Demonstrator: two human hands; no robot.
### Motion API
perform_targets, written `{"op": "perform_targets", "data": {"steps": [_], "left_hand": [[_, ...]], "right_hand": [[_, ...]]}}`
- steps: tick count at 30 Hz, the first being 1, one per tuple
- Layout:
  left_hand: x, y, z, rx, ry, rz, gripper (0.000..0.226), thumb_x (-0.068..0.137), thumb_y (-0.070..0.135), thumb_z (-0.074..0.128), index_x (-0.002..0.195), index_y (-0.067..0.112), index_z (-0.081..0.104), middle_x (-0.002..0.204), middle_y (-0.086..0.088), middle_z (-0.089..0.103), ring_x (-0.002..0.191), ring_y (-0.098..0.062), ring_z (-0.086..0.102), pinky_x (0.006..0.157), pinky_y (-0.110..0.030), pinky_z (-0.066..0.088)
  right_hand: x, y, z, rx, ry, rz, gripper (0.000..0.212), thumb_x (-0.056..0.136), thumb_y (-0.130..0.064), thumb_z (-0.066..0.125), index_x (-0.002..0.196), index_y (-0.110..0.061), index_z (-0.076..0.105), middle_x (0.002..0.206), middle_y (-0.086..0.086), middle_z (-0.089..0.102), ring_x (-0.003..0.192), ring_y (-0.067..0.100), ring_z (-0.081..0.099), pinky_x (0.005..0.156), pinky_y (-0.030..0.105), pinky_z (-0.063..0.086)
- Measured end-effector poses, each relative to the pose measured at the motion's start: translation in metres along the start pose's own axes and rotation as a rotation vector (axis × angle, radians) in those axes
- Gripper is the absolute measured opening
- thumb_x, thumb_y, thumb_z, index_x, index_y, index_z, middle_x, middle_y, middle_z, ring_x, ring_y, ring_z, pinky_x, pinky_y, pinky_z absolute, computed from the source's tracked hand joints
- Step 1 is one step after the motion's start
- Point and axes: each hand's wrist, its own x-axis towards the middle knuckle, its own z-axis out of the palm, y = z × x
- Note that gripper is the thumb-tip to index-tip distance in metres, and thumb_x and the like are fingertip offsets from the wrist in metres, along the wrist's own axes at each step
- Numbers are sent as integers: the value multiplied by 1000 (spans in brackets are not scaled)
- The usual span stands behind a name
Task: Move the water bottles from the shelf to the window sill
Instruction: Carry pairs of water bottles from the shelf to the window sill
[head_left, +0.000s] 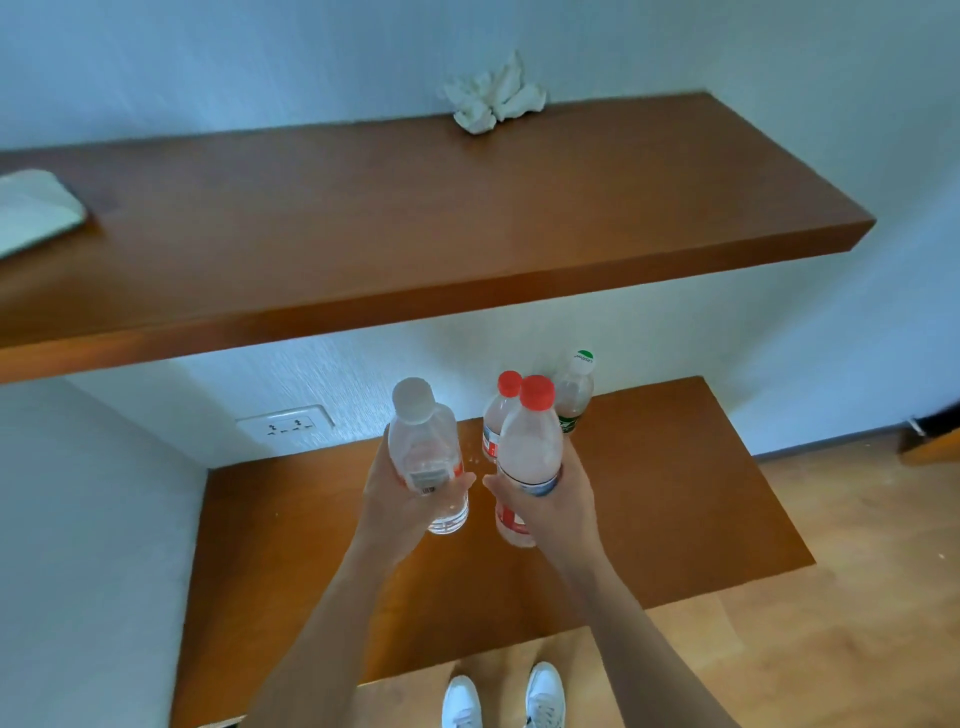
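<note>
Since both hands are already full, the relation that matters is where the other bottles stand: straight ahead of the knuckles, at the back of the lower shelf (675, 493), beyond reach of any free finger.

The left hand (387, 493) has its fingers (460, 480) curled round the middle of a clear-capped bottle (423, 447), clamped on the label band. The right hand (556, 506) wraps a red-capped bottle (530, 452) the same way, its thumb (493, 486) lying across the front. The two bottles are side by side and close, not touching. Each has its long axis roughly upright, cap toward the camera and base down toward the shelf. They look lifted clear of the wood, though this angle does not settle it.

Just behind the right hand's bottle stands a second red-capped bottle (493, 415), and to its right a green-labelled bottle (574, 395) near the wall, both upright. The right hand is the nearer to them.

My guess is that the held pair must be carried off first; the window sill is not in view, so the way to it cannot be judged.

Above, the upper shelf (415, 218) carries a crumpled white paper (493, 98) and a folded cloth (36, 208). A wall socket (285, 423) sits at left, and white shoes (504, 696) are below on the wooden floor (857, 571).
</note>
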Motion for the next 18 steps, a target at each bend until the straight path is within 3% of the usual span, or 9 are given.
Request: {"op": "perform_targets", "data": {"steps": [6,11,14,18], "left_hand": [[-16,12,-13,-38,48,14,66,68,7,84,122,16,49,100,4,63,96,0,64,66,-11,52],[-30,6,-39,-103,163,-42,84,55,42,91,126,22,50,107,7,65,103,-13,64,75,-20,57],[-42,7,-55,-81,275,-99,82,57,42,85,129,26,49,110,11,63,104,-16,63,69,-13,54],[-64,7,-73,-38,401,-105,83,60,47,82,132,27,47,114,12,62,105,-13,63,66,-7,51]], "right_hand": [[-4,-25,-9,57,-3,-89,80,70,-41,88,135,-40,41,123,-15,59,115,10,60,81,12,54],[0,-36,10,73,-97,-109,70,70,-29,89,128,-30,50,111,-14,62,106,9,63,74,6,52],[1,-44,29,55,-195,-158,67,69,-30,89,125,-24,52,106,-12,63,102,10,64,74,8,53],[2,-54,51,-21,-309,-263,61,67,-38,89,113,-36,49,98,-18,60,94,5,63,77,12,55]]}}
